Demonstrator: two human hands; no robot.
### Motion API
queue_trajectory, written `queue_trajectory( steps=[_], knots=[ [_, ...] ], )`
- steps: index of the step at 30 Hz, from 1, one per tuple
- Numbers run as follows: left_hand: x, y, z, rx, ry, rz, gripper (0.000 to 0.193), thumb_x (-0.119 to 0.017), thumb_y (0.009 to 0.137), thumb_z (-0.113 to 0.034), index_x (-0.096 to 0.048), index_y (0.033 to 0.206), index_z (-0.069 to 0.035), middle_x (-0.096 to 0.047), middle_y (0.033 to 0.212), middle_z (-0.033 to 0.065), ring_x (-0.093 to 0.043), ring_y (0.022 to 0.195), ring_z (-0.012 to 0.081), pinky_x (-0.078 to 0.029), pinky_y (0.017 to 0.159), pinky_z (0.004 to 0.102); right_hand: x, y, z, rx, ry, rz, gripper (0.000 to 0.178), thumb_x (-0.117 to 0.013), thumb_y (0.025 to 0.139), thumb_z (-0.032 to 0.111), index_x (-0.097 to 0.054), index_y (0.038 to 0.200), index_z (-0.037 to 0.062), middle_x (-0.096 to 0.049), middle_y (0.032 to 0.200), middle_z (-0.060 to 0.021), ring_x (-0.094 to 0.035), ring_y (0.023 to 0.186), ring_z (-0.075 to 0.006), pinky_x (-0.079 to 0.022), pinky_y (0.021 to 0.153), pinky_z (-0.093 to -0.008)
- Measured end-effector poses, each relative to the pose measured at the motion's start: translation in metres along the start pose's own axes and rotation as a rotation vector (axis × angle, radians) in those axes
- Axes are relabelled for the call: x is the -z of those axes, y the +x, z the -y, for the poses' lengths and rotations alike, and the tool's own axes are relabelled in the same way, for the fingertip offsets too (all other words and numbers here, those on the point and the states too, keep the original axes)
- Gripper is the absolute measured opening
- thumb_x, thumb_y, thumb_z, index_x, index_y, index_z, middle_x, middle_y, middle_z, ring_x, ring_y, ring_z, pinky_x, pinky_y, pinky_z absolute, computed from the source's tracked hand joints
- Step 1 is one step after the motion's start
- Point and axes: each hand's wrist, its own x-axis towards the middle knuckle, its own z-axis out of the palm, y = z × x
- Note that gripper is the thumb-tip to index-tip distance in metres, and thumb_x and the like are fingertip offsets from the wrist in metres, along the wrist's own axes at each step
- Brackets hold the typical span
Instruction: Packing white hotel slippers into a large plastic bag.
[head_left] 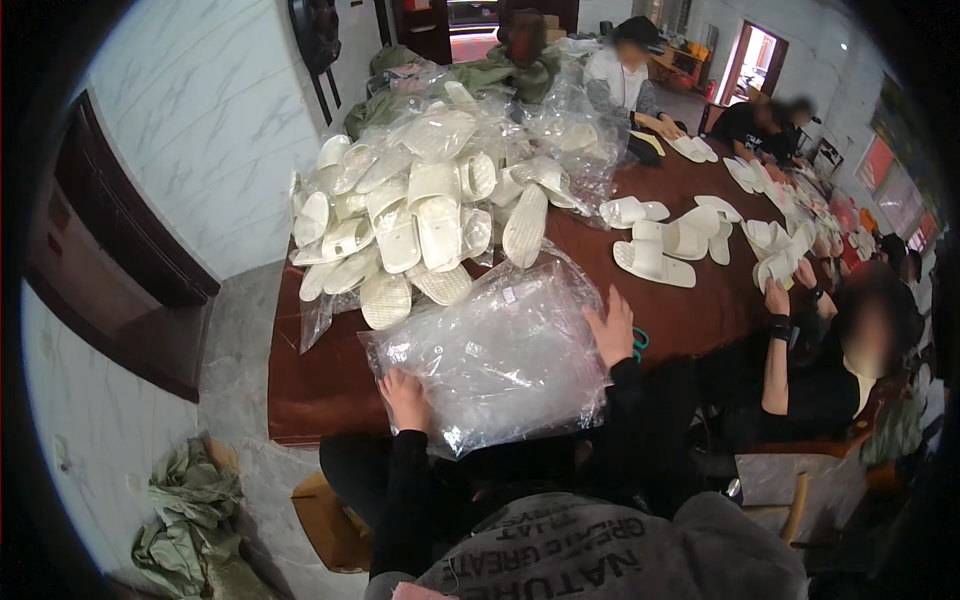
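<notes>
A large clear plastic bag (pixel 490 355) lies spread at the near edge of the table, partly over my lap side. My left hand (pixel 405 400) rests on its left part, fingers lying against the film. At the bag's right side my right hand (pixel 612 332) is open, with the fingers stretched out and the thumb toward the plastic. Just right of that hand, green scissor handles (pixel 640 343) show; the blades are hidden. Beyond the bag rises a heap of white slippers (pixel 415 215), many wrapped in clear plastic.
The brown table (pixel 325 390) also bears loose white slippers (pixel 655 262) to the right. A co-worker's hand (pixel 776 297) touches slippers there; other people sit farther along. Green sacking (pixel 190 525) and a cardboard box (pixel 328 522) stand on the floor at left.
</notes>
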Motion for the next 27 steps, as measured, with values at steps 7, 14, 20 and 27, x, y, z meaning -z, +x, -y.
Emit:
queue_trajectory(
  steps=[7,14,20,27],
  knots=[
    [0.027,0.013,-0.011,0.125,-0.126,0.190,0.013,-0.057,0.089,-0.008,-0.062,0.101,-0.004,-0.062,0.113,0.0130,-0.052,0.119,0.0330,-0.019,0.110,0.0646,0.009,-0.004,-0.003,-0.576,1.096,0.323,0.009,-0.062,0.092,0.015,-0.059,0.094,0.0063,-0.056,0.066,-0.0002,-0.057,0.058,-0.0086,-0.044,0.047,-0.0238],
    [0.071,0.005,-0.059,0.242,-0.548,-0.078,0.026,-0.059,0.095,-0.015,-0.057,0.118,-0.002,-0.068,0.099,0.0170,-0.067,0.091,0.0278,-0.051,0.080,0.0367,0.023,-0.004,0.013,-0.628,1.175,0.223,0.012,-0.061,0.094,0.018,-0.058,0.094,0.0069,-0.057,0.067,-0.0016,-0.059,0.057,-0.0117,-0.042,0.047,-0.0247],
    [0.067,0.002,-0.065,0.428,-0.882,0.193,0.025,-0.062,0.091,-0.006,-0.057,0.115,-0.002,-0.068,0.083,0.0113,-0.066,0.074,0.0157,-0.054,0.067,0.0286,0.026,-0.004,0.034,-0.601,1.209,0.226,0.012,-0.060,0.094,0.019,-0.057,0.091,0.0081,-0.053,0.064,0.0003,-0.054,0.052,-0.0091,-0.038,0.044,-0.0234],
    [0.109,-0.017,-0.067,0.689,-1.309,0.350,0.032,-0.054,0.093,-0.001,-0.052,0.125,-0.005,-0.064,0.088,0.0085,-0.066,0.080,0.0178,-0.058,0.072,0.0325,0.055,0.008,0.026,-0.513,1.088,-0.012,0.012,-0.060,0.095,0.017,-0.055,0.086,0.0114,-0.046,0.060,0.0068,-0.037,0.045,-0.0014,-0.025,0.039,-0.0190]
  ],
)
